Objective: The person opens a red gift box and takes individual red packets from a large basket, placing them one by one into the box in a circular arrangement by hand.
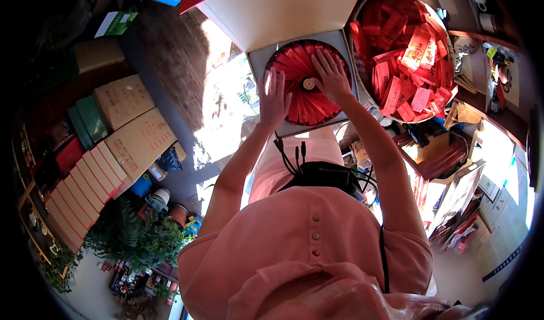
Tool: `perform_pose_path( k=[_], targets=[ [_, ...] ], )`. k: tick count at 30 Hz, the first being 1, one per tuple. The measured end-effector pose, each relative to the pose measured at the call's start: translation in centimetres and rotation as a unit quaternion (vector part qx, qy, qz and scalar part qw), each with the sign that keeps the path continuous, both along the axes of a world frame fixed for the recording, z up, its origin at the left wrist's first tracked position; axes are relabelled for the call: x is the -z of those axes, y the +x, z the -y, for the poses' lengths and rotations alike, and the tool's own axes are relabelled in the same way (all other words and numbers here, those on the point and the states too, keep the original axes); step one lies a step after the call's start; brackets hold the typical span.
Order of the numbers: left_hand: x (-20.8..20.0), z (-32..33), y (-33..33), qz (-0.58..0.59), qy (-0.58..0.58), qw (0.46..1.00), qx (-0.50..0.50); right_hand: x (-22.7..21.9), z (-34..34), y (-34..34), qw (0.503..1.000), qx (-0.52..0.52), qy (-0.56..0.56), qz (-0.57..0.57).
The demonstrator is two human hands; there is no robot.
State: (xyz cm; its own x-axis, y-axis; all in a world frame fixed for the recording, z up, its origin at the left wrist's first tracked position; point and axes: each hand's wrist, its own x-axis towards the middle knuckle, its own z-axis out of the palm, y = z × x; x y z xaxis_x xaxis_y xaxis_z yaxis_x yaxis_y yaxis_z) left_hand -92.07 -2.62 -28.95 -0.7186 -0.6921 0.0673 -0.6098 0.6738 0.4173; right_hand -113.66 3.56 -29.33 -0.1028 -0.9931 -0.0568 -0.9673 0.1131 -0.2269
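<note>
An open box [255, 57] with its pale-lined lid [283, 8] raised on the far side lies in front of me. Inside it, many narrow red packets [306, 110] form a round fan. A small round gold-coloured piece [308, 83] with a dark surround sits at the fan's centre. My left hand [275, 99] rests along the fan's left edge with its fingers extended. Over the upper right of the fan lies my right hand [333, 76], palm down with fingers apart. Neither hand grips anything that I can see.
Right of the box stands a large round basket [358, 87] heaped with loose red packets [405, 53]. Cardboard boxes [141, 141], a row of red-edged pale boxes [85, 189] and potted plants [136, 229] stand at left. A wooden tray [447, 158] and papers are at right.
</note>
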Motion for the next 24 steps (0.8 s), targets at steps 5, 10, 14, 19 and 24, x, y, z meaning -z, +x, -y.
perform_pose_path(
  k=[5, 10, 14, 19, 24],
  targets=[
    [1.5, 1.2, -3.7, 0.076, -0.030, 0.996, 0.030, -0.2, -0.3, -0.2, 1.000, -0.003, 0.022, -0.011],
    [1.2, 1.9, -4.9, 0.078, -0.059, 0.994, 0.050, -0.1, 0.1, 0.3, 0.999, 0.024, -0.026, -0.013],
    [1.7, 3.2, -6.2, 0.067, -0.084, 0.992, 0.069, 0.8, 0.5, 0.2, 0.999, 0.039, -0.027, -0.018],
    [1.7, 4.0, -6.8, 0.049, -0.085, 0.989, 0.110, 0.5, 0.0, -0.7, 0.998, 0.054, -0.025, 0.007],
    [-0.4, 4.9, -3.7, -0.081, 0.007, 0.996, -0.034, -1.8, -1.3, -0.6, 0.995, 0.028, -0.081, 0.059]
  ],
)
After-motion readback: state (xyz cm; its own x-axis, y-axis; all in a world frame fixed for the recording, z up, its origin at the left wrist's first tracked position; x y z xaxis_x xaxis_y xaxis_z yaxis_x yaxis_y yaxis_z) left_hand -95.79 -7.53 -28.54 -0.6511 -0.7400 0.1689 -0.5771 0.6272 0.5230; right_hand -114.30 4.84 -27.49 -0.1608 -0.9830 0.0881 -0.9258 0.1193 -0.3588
